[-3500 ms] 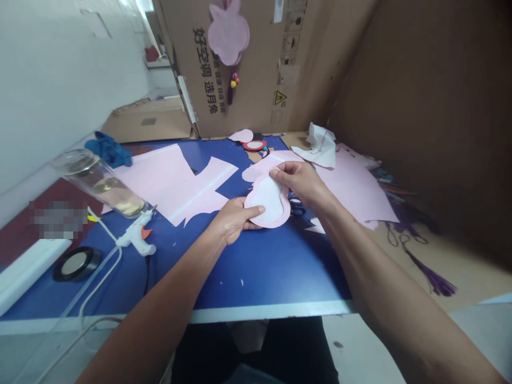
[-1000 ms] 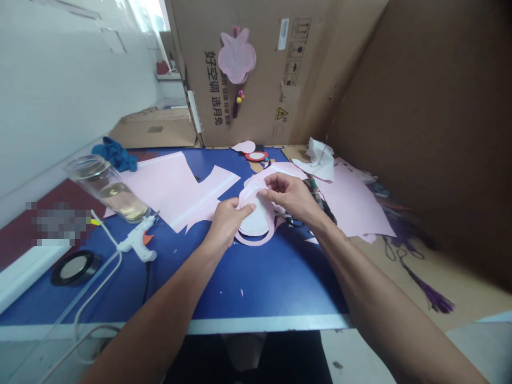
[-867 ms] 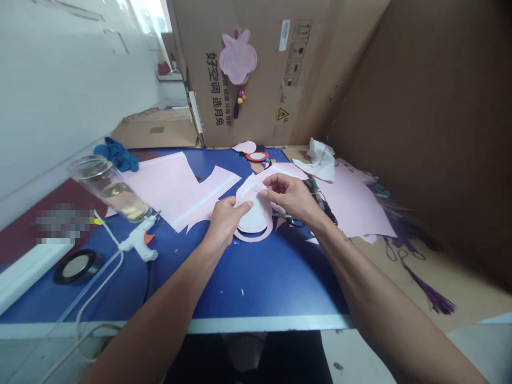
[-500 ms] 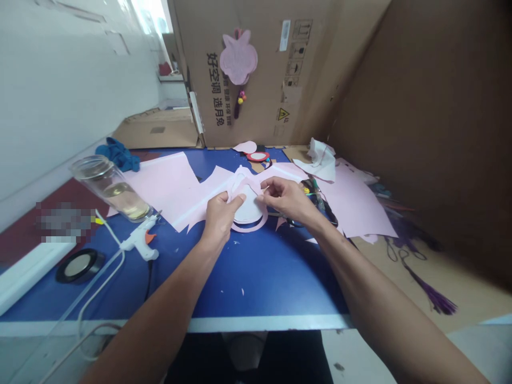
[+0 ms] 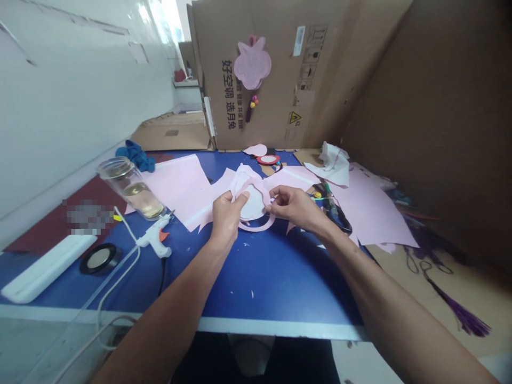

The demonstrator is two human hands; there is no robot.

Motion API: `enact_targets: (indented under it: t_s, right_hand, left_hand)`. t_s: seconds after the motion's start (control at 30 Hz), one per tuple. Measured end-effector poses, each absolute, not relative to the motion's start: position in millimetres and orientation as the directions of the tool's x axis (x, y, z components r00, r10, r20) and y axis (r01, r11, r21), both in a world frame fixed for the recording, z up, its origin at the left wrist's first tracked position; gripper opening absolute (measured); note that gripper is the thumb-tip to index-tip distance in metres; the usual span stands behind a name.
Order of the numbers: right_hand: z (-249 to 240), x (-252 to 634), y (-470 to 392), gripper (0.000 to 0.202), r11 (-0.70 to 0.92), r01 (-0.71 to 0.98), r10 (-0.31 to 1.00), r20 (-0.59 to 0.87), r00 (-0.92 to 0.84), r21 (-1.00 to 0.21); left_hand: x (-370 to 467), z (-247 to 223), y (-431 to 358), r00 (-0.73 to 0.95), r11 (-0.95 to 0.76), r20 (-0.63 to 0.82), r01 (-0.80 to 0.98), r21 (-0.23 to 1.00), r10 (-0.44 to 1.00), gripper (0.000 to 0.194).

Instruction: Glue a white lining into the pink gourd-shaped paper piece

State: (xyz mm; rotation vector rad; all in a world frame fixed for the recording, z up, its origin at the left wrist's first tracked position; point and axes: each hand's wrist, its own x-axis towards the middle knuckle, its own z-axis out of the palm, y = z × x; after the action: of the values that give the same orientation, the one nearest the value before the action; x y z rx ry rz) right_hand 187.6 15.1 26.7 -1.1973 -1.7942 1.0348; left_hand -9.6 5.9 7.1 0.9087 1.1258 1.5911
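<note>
Over the middle of the blue table, my left hand (image 5: 227, 216) pinches a white paper shape (image 5: 252, 205) together with a pink paper outline (image 5: 261, 226), thumb on top. The outline curves loosely around the white piece, and its lower loop stands apart from it. My right hand (image 5: 291, 205) is closed in a pinch on the outline's right edge. Behind the hands lie cut sheets of pink paper (image 5: 176, 184). A pink flower-like shape (image 5: 253, 64) with a beaded tassel hangs on the cardboard.
On the left are a glass jar (image 5: 142, 197) with liquid, a white glue gun (image 5: 157, 237) with cables and a tape roll (image 5: 100, 258). Scissors and tools (image 5: 336, 213) lie right of my hands; a purple tassel (image 5: 464, 314) is farther right. Cardboard walls (image 5: 280, 117) enclose the back and right.
The view has shifted left, so things appear farther right. The pink outline's upper part now bows further over the white shape. Both hands keep their hold.
</note>
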Motion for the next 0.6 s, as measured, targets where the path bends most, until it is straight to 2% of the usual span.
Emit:
enact_targets:
  t_s: [0.2, 0.4, 0.6]
  right_hand:
    - [32, 183, 9, 0.025, 0.245, 0.411, 0.961, 0.165, -0.221, -0.878]
    - [41, 178, -4, 0.019, 0.358, 0.372, 0.914, 0.240, -0.327, -0.856]
    - [42, 174, -10, 0.011, 0.426, 0.511, 0.903, 0.321, -0.285, -0.746]
  left_hand:
    - [-12, 3, 9, -0.329, -0.184, 0.097, -0.243, 0.952, 0.939, 0.027]
    - [-14, 0, 11, -0.352, -0.191, 0.118, -0.181, 0.965, 0.929, 0.026]
    - [-16, -3, 13, -0.347, -0.186, 0.113, -0.184, 0.965, 0.931, 0.024]
